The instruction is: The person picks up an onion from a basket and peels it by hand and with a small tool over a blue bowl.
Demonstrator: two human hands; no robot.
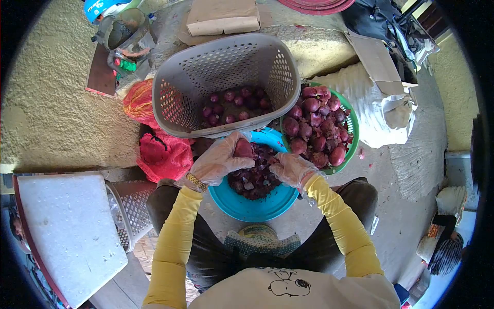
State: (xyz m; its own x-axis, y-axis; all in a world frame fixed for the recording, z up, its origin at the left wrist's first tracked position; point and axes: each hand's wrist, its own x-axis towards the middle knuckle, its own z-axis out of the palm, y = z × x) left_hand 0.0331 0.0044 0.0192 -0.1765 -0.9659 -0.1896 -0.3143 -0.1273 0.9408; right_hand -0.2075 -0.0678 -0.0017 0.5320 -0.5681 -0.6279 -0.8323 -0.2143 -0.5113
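Observation:
In a clear plastic glove, my left hand grips a red onion over the blue basin. My right hand, gloved too, has its fingertips pinched beside the onion; a dark reddish bit shows at them, too small to name. Below both hands, dark onion skins lie in the basin. Behind it stands a grey-brown perforated basket with several red onions at its bottom. To the right, a green colander is heaped with red onions and loose skins.
Red net sacks lie left of the basin. A white-topped table and a second basket stand at the left. A white sack with cardboard lies at the back right. Another person is at the far right.

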